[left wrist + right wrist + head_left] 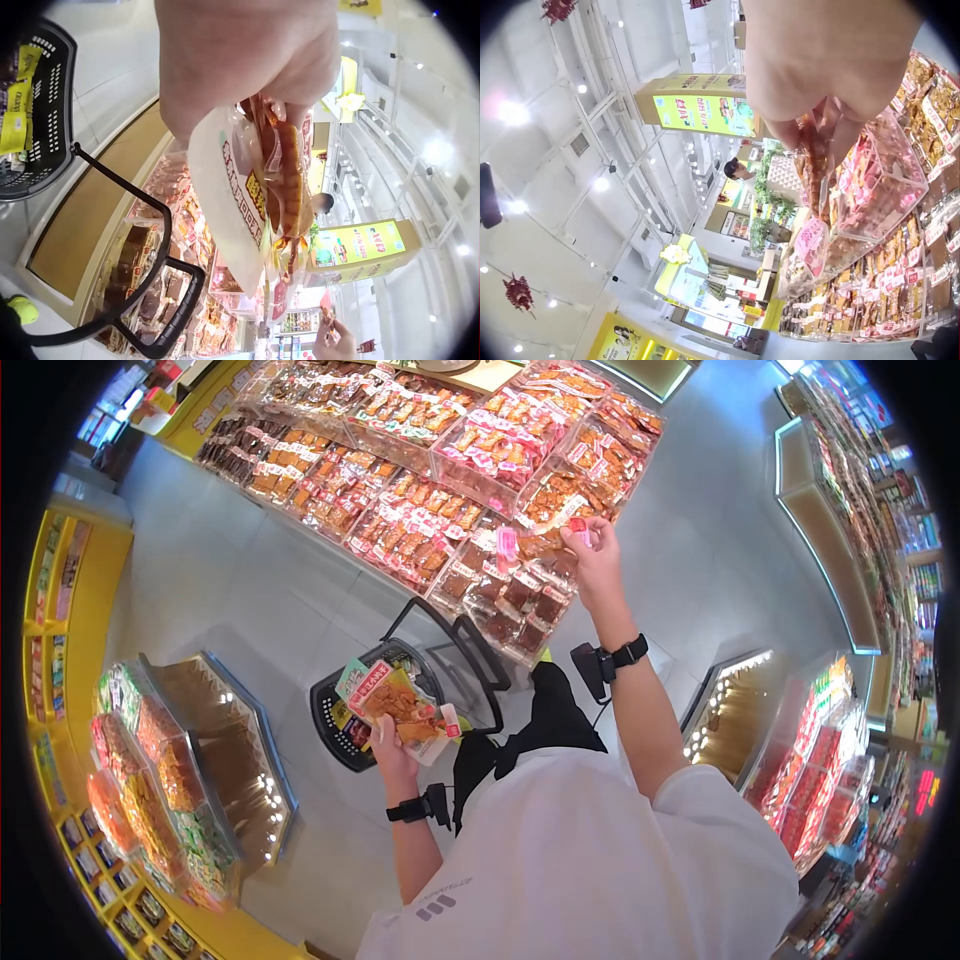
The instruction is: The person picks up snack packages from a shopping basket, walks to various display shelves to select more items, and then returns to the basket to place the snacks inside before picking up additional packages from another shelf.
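The left hand [393, 758], fingers curled, grips clear, red-labelled snack packets [405, 712] over the black perforated plastic basket [346, 748]; the right hand [600, 568] pinches a small clear packet of brown food [541, 545] above clear display bins [472, 487]. The left wrist view reveals yellow wrappers [16, 112] inside the basket; the right wrist view, a dark-capped person [737, 169] beyond.

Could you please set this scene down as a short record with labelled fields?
Setting: shop floor, with food displays on several sides
Left hand: grips printed food packets above the basket
Right hand: pinches a clear packet with a pink label, over the display
Basket: black, perforated, handle raised
In basket: yellow packets among others
Display ahead: clear bins filled with wrapped snacks
Wrists: black straps on both
Packet wording: too small to read reliably
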Demonstrator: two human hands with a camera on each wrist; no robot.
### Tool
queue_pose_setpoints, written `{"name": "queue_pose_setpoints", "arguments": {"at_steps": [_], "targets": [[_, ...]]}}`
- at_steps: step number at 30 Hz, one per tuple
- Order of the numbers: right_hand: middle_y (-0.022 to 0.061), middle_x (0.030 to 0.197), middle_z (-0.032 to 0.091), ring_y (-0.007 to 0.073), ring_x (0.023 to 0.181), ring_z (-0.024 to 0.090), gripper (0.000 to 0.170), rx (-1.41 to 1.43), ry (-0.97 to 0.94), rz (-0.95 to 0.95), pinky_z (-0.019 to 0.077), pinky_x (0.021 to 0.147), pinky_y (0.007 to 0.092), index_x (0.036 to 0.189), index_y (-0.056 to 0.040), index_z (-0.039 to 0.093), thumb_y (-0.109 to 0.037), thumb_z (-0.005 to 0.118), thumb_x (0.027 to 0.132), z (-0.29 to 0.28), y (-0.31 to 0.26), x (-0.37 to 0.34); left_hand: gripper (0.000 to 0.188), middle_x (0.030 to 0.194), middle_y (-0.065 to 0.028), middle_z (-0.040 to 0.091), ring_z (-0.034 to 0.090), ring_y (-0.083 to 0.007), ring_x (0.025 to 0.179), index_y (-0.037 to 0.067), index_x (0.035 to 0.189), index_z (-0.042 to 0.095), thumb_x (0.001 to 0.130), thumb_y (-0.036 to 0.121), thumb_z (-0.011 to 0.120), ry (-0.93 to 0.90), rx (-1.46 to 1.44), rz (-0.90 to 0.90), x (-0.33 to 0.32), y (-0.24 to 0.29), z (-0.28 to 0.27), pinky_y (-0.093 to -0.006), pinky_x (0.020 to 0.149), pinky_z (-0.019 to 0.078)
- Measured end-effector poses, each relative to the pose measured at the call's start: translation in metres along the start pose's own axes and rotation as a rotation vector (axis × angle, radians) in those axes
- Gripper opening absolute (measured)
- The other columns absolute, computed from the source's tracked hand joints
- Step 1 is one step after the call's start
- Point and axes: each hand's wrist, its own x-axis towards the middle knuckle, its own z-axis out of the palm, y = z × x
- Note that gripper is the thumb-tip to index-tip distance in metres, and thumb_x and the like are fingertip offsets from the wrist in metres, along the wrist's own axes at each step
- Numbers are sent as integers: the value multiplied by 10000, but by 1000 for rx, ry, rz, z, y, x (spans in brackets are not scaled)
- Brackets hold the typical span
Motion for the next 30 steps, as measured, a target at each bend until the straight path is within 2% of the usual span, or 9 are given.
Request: {"name": "queue_pose_setpoints", "arguments": {"at_steps": [4,11,15,23,25,27,28,29,30], "targets": [[41,864,590,99,763,576,187,59,-85,59,493,647,236,935,-49,502,-27,647,819,-21,22,82,337,1161,-129,553,602,-234,991,6,1239,414,950,172,467,23,-65,85,-5,-30,50,-371,840,512],[76,881,601,143,793,597,272,-58,-130,259,484,709,257,1079,-7,504,-25,615,832,-34,45,193,271,1071,-122,594,627,-222,939,-10,1170,453,941,133,473,237,-125,191,-27,-57,144,-332,750,538],[122,930,558,235,813,611,222,334,6,488,549,740,376,1025,16,466,22,569,829,-1,68,221,286,1103,-125,581,624,-218,945,-7,1185,440,941,137,475,278,-141,257,-36,-61,174,-321,742,540],[96,927,572,206,864,584,178,494,54,591,516,746,313,1033,-52,505,-9,526,862,93,121,250,304,1098,-120,568,605,-236,979,0,1201,435,942,151,482,416,-192,342,-46,-68,192,-365,811,521],[91,922,582,196,747,585,123,470,-76,692,523,677,272,952,-24,557,-117,563,872,106,148,275,289,1064,-85,575,607,-203,954,10,1184,453,936,150,502,368,-221,343,-49,-52,215,-337,792,516],[145,804,588,220,691,594,320,386,-284,898,523,618,318,992,33,545,-272,534,895,123,123,264,262,1038,-65,581,605,-183,939,10,1147,486,924,140,528,412,-227,367,-39,-65,190,-321,774,514],[157,804,585,223,673,597,364,112,-722,681,517,586,297,987,44,528,-310,517,901,118,126,256,236,1025,-62,589,602,-164,937,-1,1118,511,915,117,539,431,-194,401,-39,-59,189,-308,779,513],[153,896,590,214,719,597,350,159,-713,965,506,584,268,1016,46,519,-278,552,886,118,156,276,226,1008,-58,593,603,-152,919,-3,1103,522,910,112,547,453,-232,404,-36,-54,191,-300,775,513],[130,973,593,178,771,587,352,-82,-488,599,492,626,257,1052,55,527,-228,607,857,130,81,207,215,992,-54,597,604,-139,901,-5,1088,533,905,107,556,452,-272,409,-34,-51,195,-292,771,512]]}}
